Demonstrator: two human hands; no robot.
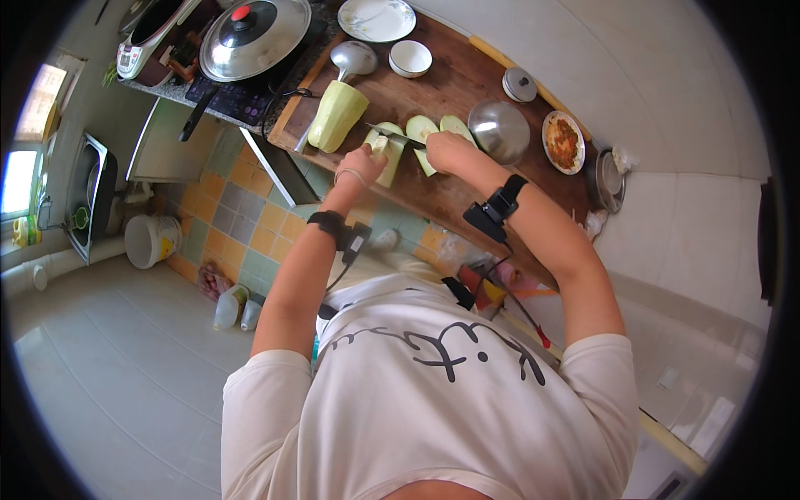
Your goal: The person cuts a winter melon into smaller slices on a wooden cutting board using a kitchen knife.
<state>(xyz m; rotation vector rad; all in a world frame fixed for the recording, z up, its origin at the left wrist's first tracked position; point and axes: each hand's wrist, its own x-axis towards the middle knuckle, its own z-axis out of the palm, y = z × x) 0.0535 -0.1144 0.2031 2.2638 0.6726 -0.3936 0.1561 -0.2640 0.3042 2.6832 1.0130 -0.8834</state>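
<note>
My right hand grips a kitchen knife, its blade pointing left across a pale green squash piece on the wooden worktop. My left hand holds a small pale chunk of squash beside the blade; the fingertips are partly hidden. To the left lies a large section of peeled-looking squash, covering part of a metal ladle. Behind the knife are a cut squash piece and another squash piece, partly covered by my right hand.
A metal bowl stands right of the squash. Further right is a plate of chopped red food. A white bowl and floral plate sit at the back. A lidded pan rests on the cooktop, its handle jutting out.
</note>
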